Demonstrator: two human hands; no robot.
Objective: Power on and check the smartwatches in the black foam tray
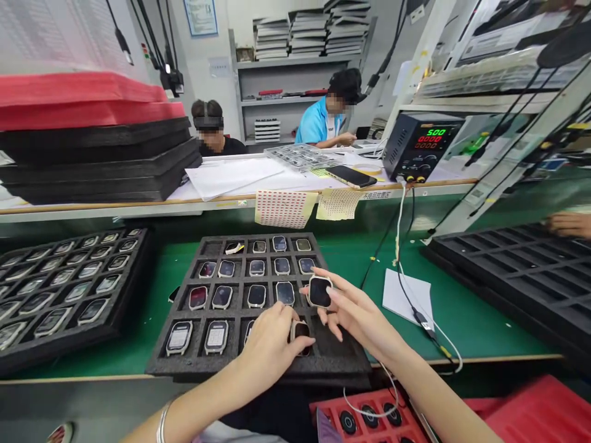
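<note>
My right hand (357,314) grips a square smartwatch case (319,291) between thumb and fingers, its dark screen facing up, just above the right side of a black foam tray (184,332). Lower and to the left, my left hand (270,335) has its thumb and fingers closed around another smartwatch (301,332) at a front-row compartment. Whether this one still touches the tray I cannot tell. Several more strapless watches sit in the tray's compartments, two in front with lit white screens (216,336). My left hand partly covers one front-row watch.
A full watch tray (133,271) lies left, and a black tray (498,264) right, with another person's hand (570,224) at it. A cable (425,323) crosses a white pad (392,292). A power supply (422,147) and phone (351,176) stand on the shelf. Two people sit beyond.
</note>
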